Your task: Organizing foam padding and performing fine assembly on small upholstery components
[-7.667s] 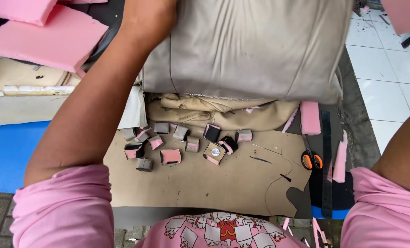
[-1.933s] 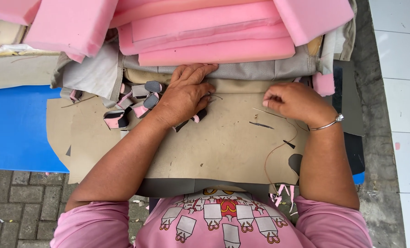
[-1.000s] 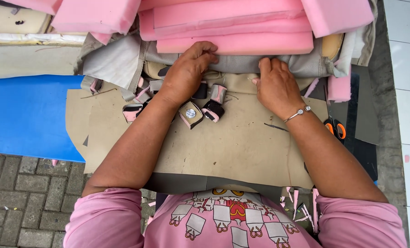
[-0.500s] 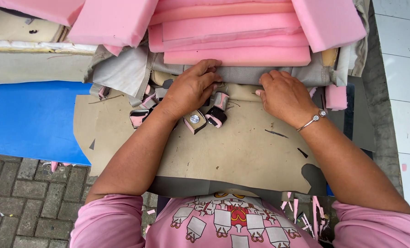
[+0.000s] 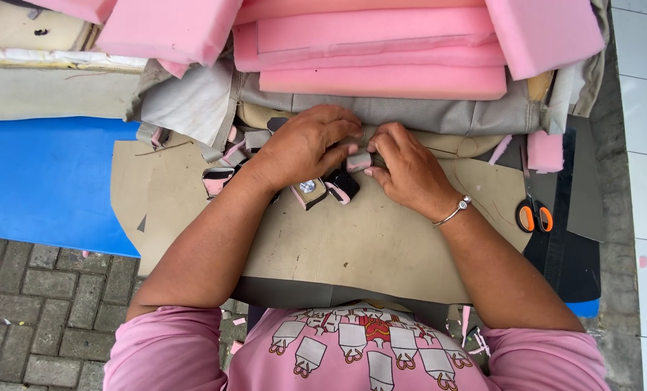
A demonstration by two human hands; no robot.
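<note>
Near the middle of the desk (image 5: 410, 253), just in front of the stacked material: a small grey fabric-and-foam piece (image 5: 358, 161), pinched between both hands. Left hand (image 5: 305, 145) arched over from the left, fingers (image 5: 341, 134) curled down and closed on its far and left edge; right hand (image 5: 406, 168) meeting it from the right, fingers (image 5: 381, 145) bent and clamped on its right edge. Likely feather-light, soft and squashy, with a woven face that gives some grip; best held by the edges with a light pinch, since a hard squeeze would crush the foam backing.

Left of the hands, a scatter of similar small cut pieces (image 5: 225, 163), grey and black cloth backed with pink foam, 1 bearing a round metal button (image 5: 307, 187). Underneath, a smooth tan sheet, stiff-looking like card or leatherette. At the far side, thick pink foam slabs (image 5: 381, 54), spongy and matte, lying on folded grey upholstery fabric (image 5: 439, 112). Far right, orange-handled scissors (image 5: 535, 213) lying flat. Left edge, a blue surface (image 5: 41, 181); below it, paving bricks.
</note>
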